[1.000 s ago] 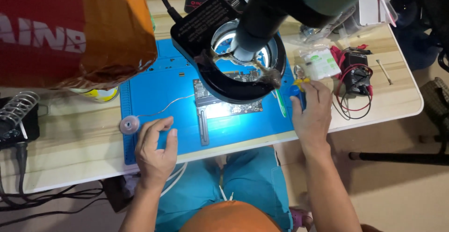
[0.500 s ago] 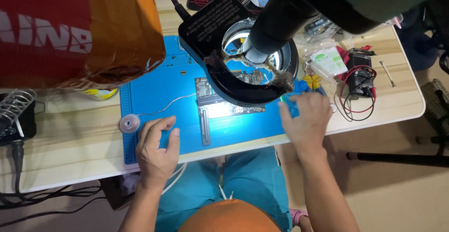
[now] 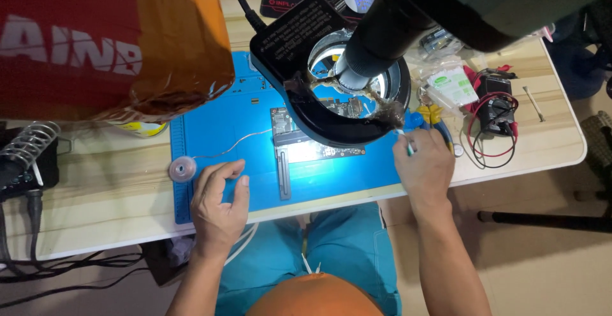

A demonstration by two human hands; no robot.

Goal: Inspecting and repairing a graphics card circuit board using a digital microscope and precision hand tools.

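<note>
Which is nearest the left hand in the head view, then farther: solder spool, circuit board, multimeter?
From the left hand:
1. Solder spool, just beside it at the mat's left edge.
2. Circuit board, mid-mat under the ring lamp.
3. Multimeter, far across the table, past the right hand.

Open mat in front, crowded behind

Blue mat [image 3: 223, 131] between the hands is free; the ring lamp [image 3: 331, 74] covers the circuit board [image 3: 299, 139], and pliers [image 3: 433, 115] with cables crowd the right side.

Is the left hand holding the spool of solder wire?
No: the left hand rests palm down on the blue mat, while the solder spool lies apart from it, just off its fingers.
</note>
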